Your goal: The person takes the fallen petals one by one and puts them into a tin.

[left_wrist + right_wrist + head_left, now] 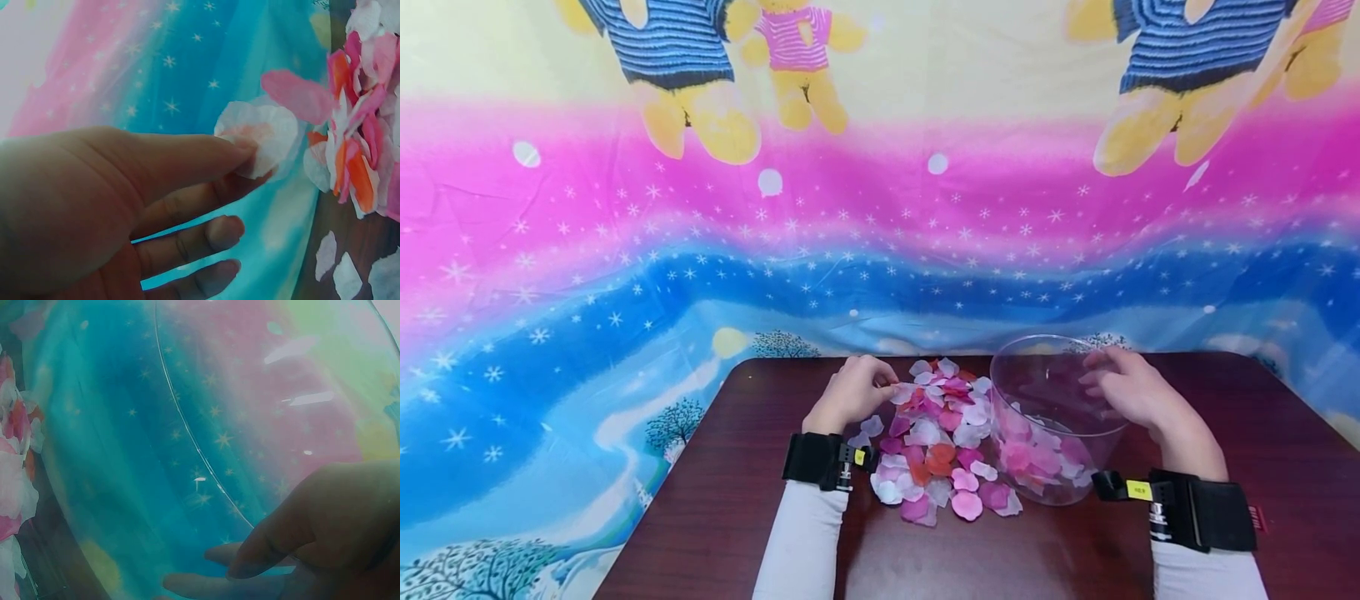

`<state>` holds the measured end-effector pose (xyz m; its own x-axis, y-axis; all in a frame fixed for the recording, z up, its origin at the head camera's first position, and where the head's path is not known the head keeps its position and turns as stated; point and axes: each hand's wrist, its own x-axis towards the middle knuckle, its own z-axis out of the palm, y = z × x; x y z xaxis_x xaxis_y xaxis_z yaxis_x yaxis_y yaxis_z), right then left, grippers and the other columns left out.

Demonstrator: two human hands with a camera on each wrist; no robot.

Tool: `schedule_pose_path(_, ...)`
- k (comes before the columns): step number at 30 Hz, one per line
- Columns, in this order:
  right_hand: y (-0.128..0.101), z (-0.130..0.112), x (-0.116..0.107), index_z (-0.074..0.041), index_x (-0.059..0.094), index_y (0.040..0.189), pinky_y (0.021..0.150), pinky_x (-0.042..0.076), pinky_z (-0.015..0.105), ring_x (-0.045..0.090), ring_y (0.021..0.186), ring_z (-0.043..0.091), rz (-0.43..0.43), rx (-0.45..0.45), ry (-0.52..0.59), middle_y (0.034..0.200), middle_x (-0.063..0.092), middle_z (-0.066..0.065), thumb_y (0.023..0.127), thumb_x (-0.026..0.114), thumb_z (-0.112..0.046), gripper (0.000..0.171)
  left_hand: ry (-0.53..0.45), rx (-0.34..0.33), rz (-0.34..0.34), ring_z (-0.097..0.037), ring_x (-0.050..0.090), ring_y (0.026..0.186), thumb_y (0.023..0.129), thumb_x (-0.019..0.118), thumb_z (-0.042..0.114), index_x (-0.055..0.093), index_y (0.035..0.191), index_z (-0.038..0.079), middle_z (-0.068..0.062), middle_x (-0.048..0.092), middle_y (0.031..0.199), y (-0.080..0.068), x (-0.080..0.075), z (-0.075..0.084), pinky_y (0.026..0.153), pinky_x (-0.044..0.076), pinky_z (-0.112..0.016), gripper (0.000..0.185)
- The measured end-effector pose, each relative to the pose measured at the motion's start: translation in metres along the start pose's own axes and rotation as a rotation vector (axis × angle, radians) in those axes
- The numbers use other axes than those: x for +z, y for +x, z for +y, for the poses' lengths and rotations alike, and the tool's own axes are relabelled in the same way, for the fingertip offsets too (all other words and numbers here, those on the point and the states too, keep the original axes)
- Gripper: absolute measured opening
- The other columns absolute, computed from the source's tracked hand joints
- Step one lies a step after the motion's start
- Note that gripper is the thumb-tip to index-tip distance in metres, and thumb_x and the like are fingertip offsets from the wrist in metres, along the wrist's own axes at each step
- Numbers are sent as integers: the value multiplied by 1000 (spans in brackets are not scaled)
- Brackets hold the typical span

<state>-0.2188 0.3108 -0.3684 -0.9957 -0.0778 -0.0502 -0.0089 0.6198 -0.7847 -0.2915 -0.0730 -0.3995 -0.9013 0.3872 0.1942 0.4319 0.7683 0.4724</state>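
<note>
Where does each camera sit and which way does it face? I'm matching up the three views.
Head: on the head, looking forward and down at the table; both hands, wristbands and sleeves show.
Left wrist: behind the left hand, facing the petal pile; the thumb and a finger pinch a white petal.
Right wrist: behind the right hand, facing the clear container it holds.
Shared: head and left wrist both show the petal pile.
</note>
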Motion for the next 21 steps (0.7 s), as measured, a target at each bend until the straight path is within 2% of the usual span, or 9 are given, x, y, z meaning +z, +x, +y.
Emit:
schedule_pose_path(10,2,2,0,16,35,140,81,59,49,55,121,55,12,-2,10,134,51,42,106,31,-7,42,-44,72,86,-10,66,84,97,73,23,80,103,20,7,74,89,0,-6,14,75,52,-34,10)
schedule_pose_path(15,2,2,0,16,35,141,81,59,49,56,121,54,9,2,7,134,52,42,106,31,-8,42,-113,139,182,-7,63,75,98,72,23,80,108,21,9,74,90,-2,-9,25,67,49,-29,13)
schedule_pose_path(21,2,0,0,15,34,142,83,59,50,55,122,54,6,5,2,135,52,41,106,32,-9,43,-174,204,317,-8,60,67,99,71,24,80,111,21,6,76,95,-3,-11,38,56,40,-26,16)
